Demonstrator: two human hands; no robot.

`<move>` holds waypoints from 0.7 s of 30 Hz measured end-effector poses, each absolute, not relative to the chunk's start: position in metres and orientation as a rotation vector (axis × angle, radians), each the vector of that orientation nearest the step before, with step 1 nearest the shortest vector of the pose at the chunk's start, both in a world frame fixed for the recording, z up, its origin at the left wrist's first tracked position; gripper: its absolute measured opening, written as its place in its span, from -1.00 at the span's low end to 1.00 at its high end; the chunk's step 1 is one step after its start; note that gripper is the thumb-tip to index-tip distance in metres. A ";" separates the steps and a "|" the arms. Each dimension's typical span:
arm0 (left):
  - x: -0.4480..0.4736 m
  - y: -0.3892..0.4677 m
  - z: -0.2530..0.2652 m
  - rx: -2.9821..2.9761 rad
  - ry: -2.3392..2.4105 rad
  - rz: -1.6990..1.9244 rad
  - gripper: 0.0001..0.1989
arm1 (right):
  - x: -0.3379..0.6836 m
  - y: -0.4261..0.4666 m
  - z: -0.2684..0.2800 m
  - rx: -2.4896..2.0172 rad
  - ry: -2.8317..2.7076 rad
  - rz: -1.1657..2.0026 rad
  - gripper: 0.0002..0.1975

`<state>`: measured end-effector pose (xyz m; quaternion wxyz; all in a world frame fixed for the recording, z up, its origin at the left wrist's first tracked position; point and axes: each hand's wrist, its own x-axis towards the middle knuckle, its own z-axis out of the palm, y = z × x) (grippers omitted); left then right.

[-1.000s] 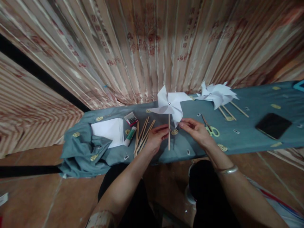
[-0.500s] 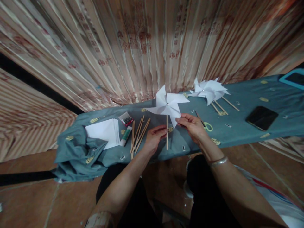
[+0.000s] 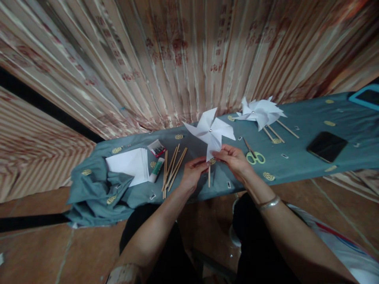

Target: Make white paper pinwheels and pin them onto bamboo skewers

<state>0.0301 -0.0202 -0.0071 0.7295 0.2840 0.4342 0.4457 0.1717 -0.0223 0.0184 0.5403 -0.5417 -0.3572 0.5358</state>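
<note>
- Nearest me is the silver bangle on the right forearm, both arms reaching out over the green patterned cloth
- I've got the left hand gripping a wooden stick, fingers closed on it just under the paper
- The right hand has its thumb and fingers bunched at the lower blade, touching it, though from here I can't tell if that's a real pinch or just a push
- The white paper pinwheel is on that stick, roughly upright between the hands, silver pin at its centre, can't tell if the stick's lower end touches the cloth
- Left of my left hand there's a bunch of loose sticks, with a glue stick just beside them and an open box of pins a bit farther
- White paper stack left of the glue
- Green-handled scissors near my right hand, dark phone well off to the right
- Farther back, more pinwheels lie overlapping, and the striped curtain hangs behind everything
</note>
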 end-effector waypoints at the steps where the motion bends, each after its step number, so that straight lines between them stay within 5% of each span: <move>1: 0.030 -0.020 -0.007 0.626 0.958 0.979 -0.61 | 0.170 -0.022 0.019 -1.288 -0.858 1.273 -0.55; 11: 0.024 -0.017 -0.003 0.582 0.944 1.007 -0.58 | 0.187 -0.023 0.017 -1.453 -1.042 1.083 -0.45; 18: 0.024 -0.018 -0.005 0.557 0.958 0.967 -0.57 | 0.237 -0.022 0.020 -1.544 -1.056 0.431 -0.66; 21: 0.025 -0.020 -0.006 0.586 0.939 0.931 -0.57 | 0.249 -0.017 0.015 -1.567 -1.129 0.379 -0.61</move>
